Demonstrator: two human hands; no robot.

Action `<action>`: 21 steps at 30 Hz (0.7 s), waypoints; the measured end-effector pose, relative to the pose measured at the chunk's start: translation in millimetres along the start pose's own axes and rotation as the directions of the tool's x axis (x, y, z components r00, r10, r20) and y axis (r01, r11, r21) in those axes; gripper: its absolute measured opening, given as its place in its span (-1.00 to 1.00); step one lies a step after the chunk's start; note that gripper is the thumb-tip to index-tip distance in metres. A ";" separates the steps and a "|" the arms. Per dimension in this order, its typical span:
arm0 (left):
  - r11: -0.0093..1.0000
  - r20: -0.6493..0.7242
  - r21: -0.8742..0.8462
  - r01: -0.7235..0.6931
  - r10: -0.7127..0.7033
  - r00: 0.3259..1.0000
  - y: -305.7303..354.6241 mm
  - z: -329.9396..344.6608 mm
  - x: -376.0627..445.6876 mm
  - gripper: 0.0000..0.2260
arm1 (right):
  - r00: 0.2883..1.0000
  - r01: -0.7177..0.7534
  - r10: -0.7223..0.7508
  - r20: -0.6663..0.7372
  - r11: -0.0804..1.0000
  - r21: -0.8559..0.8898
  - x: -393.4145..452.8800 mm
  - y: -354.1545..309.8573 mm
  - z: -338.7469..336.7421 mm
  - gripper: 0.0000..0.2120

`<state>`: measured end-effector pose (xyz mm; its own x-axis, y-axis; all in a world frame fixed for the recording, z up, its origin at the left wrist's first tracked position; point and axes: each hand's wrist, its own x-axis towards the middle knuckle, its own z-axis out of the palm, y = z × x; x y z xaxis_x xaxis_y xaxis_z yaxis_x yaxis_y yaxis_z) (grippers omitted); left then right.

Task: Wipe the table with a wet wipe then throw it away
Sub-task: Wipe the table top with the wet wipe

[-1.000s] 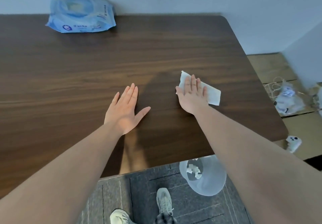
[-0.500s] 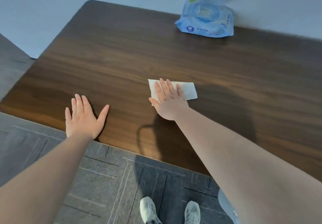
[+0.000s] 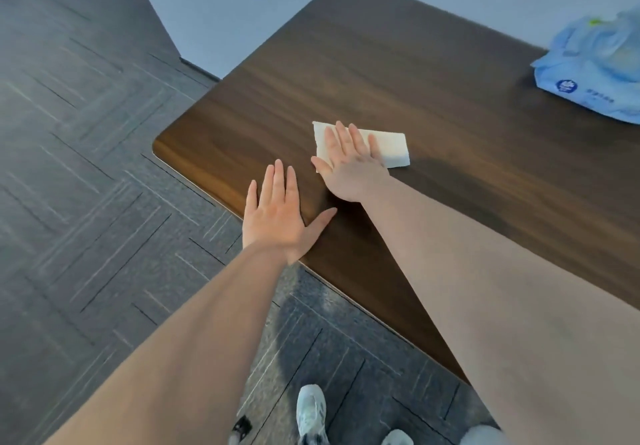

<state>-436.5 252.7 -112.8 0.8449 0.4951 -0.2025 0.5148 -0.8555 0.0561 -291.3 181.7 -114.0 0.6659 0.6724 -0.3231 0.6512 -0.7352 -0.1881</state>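
A white folded wet wipe [image 3: 391, 148] lies flat on the dark wooden table [image 3: 398, 74], close to its near left corner. My right hand [image 3: 349, 164] presses flat on the wipe with fingers stretched out, covering its left half. My left hand [image 3: 277, 212] rests palm down on the table's front edge just left of it, fingers apart, holding nothing.
A light blue wet-wipe pack [image 3: 599, 74] sits at the table's far right by the wall. Dark grey carpet tiles [image 3: 86, 185] cover the floor left of and below the table. My shoes [image 3: 311, 413] stand at the bottom, and a pale bin rim [image 3: 481, 436] shows at the bottom right.
My right hand has slid the wipe leftward across the table toward the left corner. My left hand has come in close beside it, and my view has swung left.
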 end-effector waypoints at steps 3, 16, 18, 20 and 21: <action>1.000 -0.021 -0.022 0.010 -0.010 1.000 0.5 1.6 1.4 -0.09 | 0.999 0.042 -0.042 -0.007 0.999 -0.014 22.2 -19.5 -2.1 -0.38; 0.999 -0.029 -0.047 -0.026 0.025 0.999 -1.0 0.6 4.6 -0.08 | 0.992 0.124 -0.124 -0.006 0.991 -0.059 71.6 -65.9 -10.8 -0.39; 0.998 -0.034 -0.060 -0.027 0.025 0.999 0.1 -1.5 1.7 -0.06 | 0.991 0.137 -0.137 -0.001 0.989 -0.053 67.0 -62.8 -11.2 -0.40; 0.997 -0.045 -0.071 -0.030 0.027 0.999 1.1 -1.7 0.0 -0.02 | 0.991 0.136 -0.135 0.004 0.990 -0.042 57.1 -57.3 -9.7 -0.40; 0.997 -0.055 -0.070 -0.034 0.031 0.998 1.5 -0.8 -0.4 -0.02 | 0.992 0.126 -0.126 0.009 0.992 -0.029 49.8 -53.1 -8.5 -0.41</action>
<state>-436.0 251.4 -111.8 0.8669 0.4764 -0.1467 0.4944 -0.8593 0.1309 -289.7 254.9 -112.2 0.5752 0.7591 -0.3049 0.7406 -0.6415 -0.2000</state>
